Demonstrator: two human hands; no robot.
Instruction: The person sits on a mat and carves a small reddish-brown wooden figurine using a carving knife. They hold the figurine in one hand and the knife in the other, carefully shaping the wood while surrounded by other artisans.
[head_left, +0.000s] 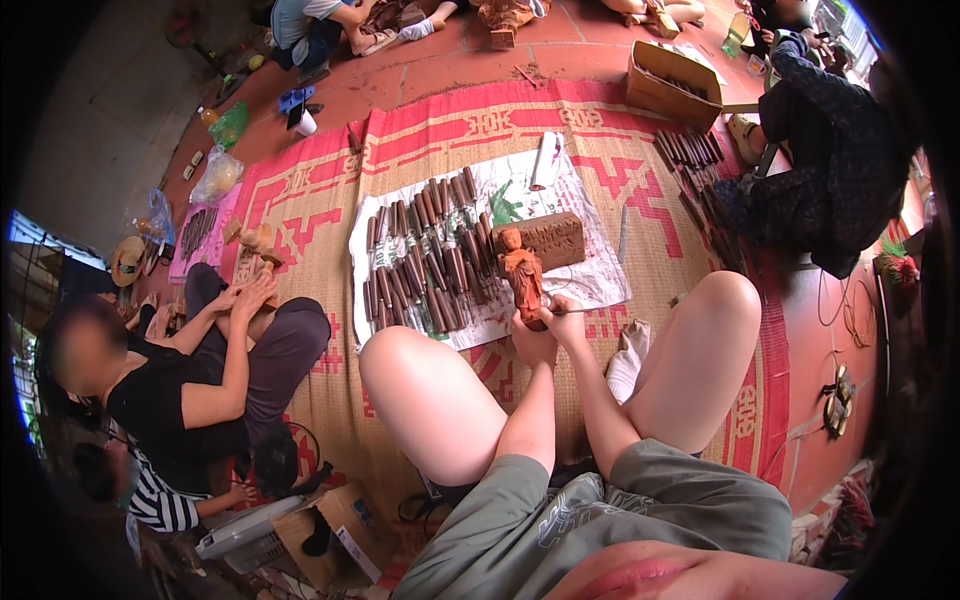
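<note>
A reddish-brown carved wooden figurine of a robed standing figure is upright between my knees. My left hand is wrapped round its base from below. Against the lower right side of the figurine, my right hand is closed on a thin tool, whose shaft sticks out to the right; its tip is too small to make out. Just behind the figurine lies a brown block with a carved-looking face. Rows of dark-handled carving tools cover the white sheet in front of me.
A red-patterned straw mat covers the tiled floor. On the left a person sits close, holding a wooden piece. More tools lie at the right near another seated person. A cardboard box stands at the far right.
</note>
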